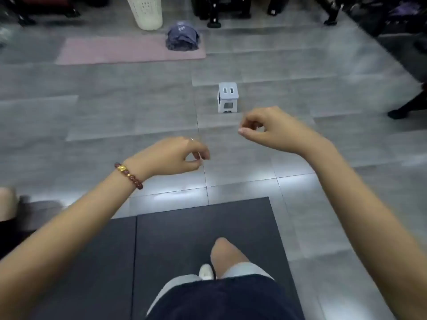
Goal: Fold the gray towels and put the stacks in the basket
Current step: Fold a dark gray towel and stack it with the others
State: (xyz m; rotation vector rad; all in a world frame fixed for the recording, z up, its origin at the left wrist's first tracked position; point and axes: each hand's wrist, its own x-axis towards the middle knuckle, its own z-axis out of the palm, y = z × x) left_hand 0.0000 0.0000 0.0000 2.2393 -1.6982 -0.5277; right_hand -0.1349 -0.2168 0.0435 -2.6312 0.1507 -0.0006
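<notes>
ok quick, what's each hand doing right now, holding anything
left hand: open, fingers loosely curled, holding nothing
right hand: open, fingers loosely curled, holding nothing

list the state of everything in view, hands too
left hand: raised, fingers loosely curled, holds nothing
right hand: raised, fingers loosely curled, holds nothing
pink mat: flat on the floor
basket: upright beyond the pink mat
gray towels: piled on the pink mat, outside the basket
stool: upright on the floor
black mat: flat underfoot
</notes>
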